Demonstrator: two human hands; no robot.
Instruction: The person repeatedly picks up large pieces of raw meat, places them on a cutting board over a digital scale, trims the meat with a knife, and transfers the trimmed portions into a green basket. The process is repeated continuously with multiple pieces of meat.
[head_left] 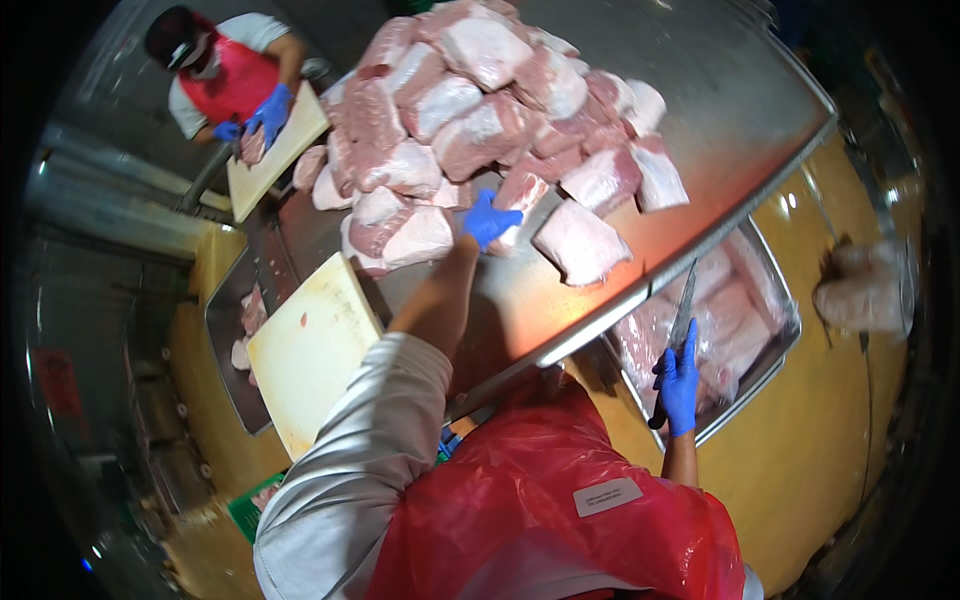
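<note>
A slab of raw meat [515, 200] lies at the near edge of a big heap of meat cuts [480, 110] on the steel tabletop [740, 110], the easiest piece of the pile to reach. The left hand [488, 220], in a blue glove, is stretched out over it with its fingers [480, 205] curled onto the slab's edge; whether they truly grip or only press on it I cannot tell. The right hand [678, 382], also gloved, hangs low beside the tabletop with its fingers closed around the handle of a knife [680, 330], blade pointing up and away from the body, probably to keep it safely clear of the reaching arm. Under it a metal tray [790, 330] holds more meat. A pale cutting board [310, 350] lies just left of the arm. Another person [235, 80] handles meat on a second board [280, 150] across the tabletop.
</note>
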